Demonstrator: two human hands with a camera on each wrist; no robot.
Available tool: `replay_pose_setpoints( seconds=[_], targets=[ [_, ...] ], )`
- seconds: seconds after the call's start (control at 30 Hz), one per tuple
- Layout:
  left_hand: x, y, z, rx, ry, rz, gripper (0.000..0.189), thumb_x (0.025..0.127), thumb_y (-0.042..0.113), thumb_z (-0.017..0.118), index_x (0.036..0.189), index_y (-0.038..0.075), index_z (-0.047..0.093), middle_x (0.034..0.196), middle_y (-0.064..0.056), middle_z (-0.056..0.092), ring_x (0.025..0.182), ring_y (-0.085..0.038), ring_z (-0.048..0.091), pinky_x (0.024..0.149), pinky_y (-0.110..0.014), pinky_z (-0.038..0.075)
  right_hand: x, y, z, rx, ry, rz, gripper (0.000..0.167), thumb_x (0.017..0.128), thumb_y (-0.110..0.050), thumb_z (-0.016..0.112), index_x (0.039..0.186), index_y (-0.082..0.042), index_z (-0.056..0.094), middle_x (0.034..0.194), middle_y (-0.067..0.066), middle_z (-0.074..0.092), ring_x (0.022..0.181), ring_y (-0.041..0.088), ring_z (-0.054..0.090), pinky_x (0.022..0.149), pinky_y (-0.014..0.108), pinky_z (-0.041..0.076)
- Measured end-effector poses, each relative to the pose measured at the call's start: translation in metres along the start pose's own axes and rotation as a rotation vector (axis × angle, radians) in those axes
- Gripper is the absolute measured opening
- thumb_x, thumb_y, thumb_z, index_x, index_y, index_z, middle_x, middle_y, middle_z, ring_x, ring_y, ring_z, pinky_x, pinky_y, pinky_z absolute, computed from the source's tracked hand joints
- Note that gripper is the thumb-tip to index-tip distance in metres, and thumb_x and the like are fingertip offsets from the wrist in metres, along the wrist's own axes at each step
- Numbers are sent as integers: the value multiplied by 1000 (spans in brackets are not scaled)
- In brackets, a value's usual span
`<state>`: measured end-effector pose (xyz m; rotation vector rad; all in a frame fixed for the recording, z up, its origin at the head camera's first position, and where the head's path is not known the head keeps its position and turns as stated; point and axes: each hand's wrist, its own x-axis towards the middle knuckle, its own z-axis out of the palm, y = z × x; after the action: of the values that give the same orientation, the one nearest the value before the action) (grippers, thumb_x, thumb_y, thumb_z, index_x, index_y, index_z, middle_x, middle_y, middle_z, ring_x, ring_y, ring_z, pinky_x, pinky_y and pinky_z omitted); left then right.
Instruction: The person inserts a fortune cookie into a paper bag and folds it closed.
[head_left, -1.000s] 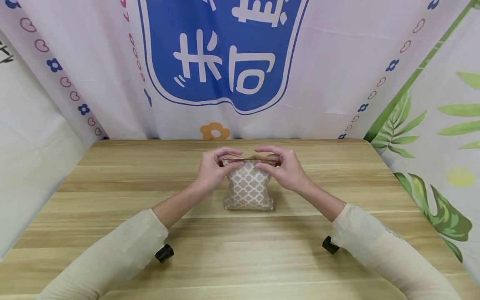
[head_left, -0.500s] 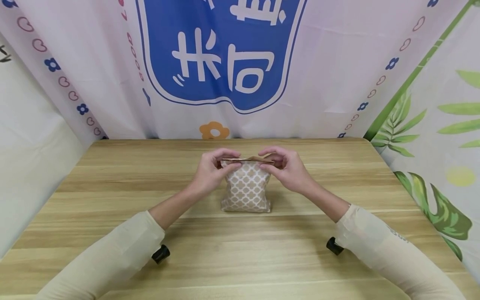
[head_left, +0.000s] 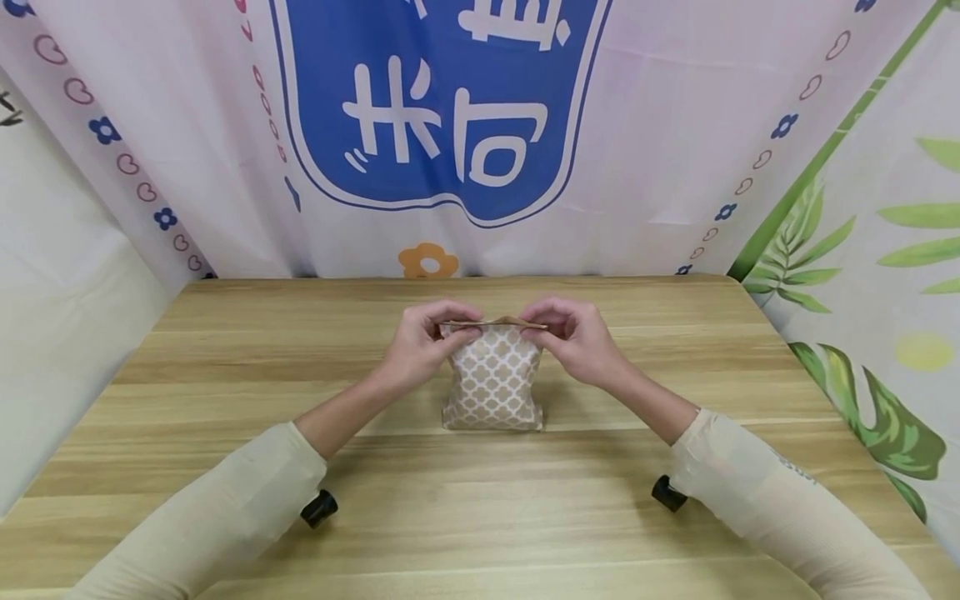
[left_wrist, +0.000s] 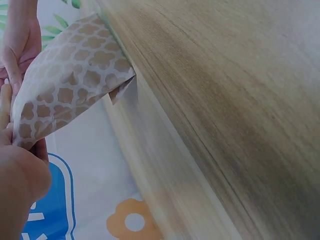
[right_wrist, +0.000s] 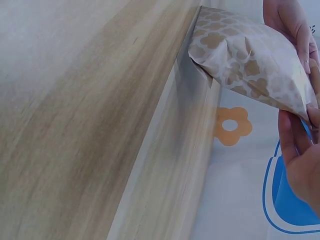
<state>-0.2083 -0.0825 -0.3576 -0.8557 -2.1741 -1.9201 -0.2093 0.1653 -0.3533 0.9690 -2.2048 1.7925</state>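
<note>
A small brown paper bag (head_left: 495,379) with a white lattice pattern stands upright at the middle of the table, its body slightly puffed out. My left hand (head_left: 420,343) pinches the left end of its top edge, thumb in front and fingers behind. At the opposite end my right hand (head_left: 583,343) pinches that edge the same way. The top edge looks flattened, with a plain brown strip showing between the hands. In both wrist views the bag's bottom (left_wrist: 112,60) meets the table. What the bag contains is hidden.
The wooden table (head_left: 480,517) runs back to a white curtain (head_left: 652,167) with a blue printed sign. A leaf-printed cloth (head_left: 885,317) hangs on the right. Black camera mounts (head_left: 320,508) sit beside both sleeved forearms.
The bag and both hands have shifted slightly toward me and a little left. Its top edge now sits slightly lower in the head view, and both hands keep their pinch.
</note>
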Motion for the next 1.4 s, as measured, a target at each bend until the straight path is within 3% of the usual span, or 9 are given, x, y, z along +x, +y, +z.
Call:
replay_pose_setpoints(
  seconds=[0.3, 0.53, 0.7, 0.87, 1.03, 1.2, 1.3, 1.4],
  targets=[
    [-1, 1, -5, -12, -53, -7, 19, 92, -13, 67, 111, -14, 70, 109, -28, 72, 79, -6, 64, 61, -17, 50, 0, 2, -2, 18, -10, -15, 20, 88, 23, 65, 108, 19, 67, 103, 34, 69, 85, 6, 71, 74, 21, 60],
    [-1, 1, -9, -38, -100, 12, 18, 93, -16, 64, 110, -16, 69, 110, -31, 71, 78, -6, 63, 61, -17, 50, -1, 3, -4, 69, -46, -10, 21, 89, 24, 62, 110, 21, 64, 108, 37, 66, 92, 7, 71, 83, 25, 61],
    [-2, 0, -10, -54, -104, 39, 14, 93, -18, 62, 105, -18, 70, 107, -33, 70, 73, -6, 61, 58, -17, 46, -2, 3, -6, 63, -60, 0, 17, 90, 24, 58, 105, 19, 65, 106, 35, 66, 86, 9, 69, 75, 21, 59],
    [-2, 1, -10, -52, -110, 31, 13, 93, -18, 61, 101, -18, 71, 111, -34, 70, 78, -5, 65, 57, -16, 44, -2, 5, -7, 49, -69, 28, 13, 91, 22, 58, 100, 18, 66, 104, 34, 67, 82, 10, 68, 70, 20, 58],
    [-1, 3, -13, 15, -146, 12, 17, 92, -18, 61, 103, -15, 74, 115, -31, 71, 81, -6, 67, 53, -16, 39, -3, 5, -8, 30, -70, 40, 12, 91, 21, 58, 96, 17, 68, 103, 34, 69, 81, 9, 69, 69, 20, 58],
    [1, 6, -17, 120, -207, 28, 22, 91, -19, 60, 105, -11, 76, 116, -25, 73, 104, -21, 72, 61, -17, 49, -4, 6, -9, 20, -81, 39, 15, 90, 21, 56, 97, 17, 69, 103, 33, 70, 82, 10, 70, 70, 21, 59],
    [2, 7, -18, 194, -237, 63, 25, 89, -18, 60, 105, -8, 78, 116, -22, 74, 101, -27, 72, 69, -19, 54, -5, 6, -9, 11, -93, 22, 18, 89, 21, 54, 98, 16, 69, 104, 32, 71, 82, 10, 70, 69, 20, 58],
    [1, 7, -19, 257, -258, 105, 28, 85, -16, 60, 105, -6, 78, 116, -20, 75, 90, -24, 71, 71, -21, 54, -6, 5, -10, 7, -111, 4, 22, 85, 19, 53, 99, 16, 70, 103, 32, 71, 83, 11, 70, 70, 21, 59]
  ],
)
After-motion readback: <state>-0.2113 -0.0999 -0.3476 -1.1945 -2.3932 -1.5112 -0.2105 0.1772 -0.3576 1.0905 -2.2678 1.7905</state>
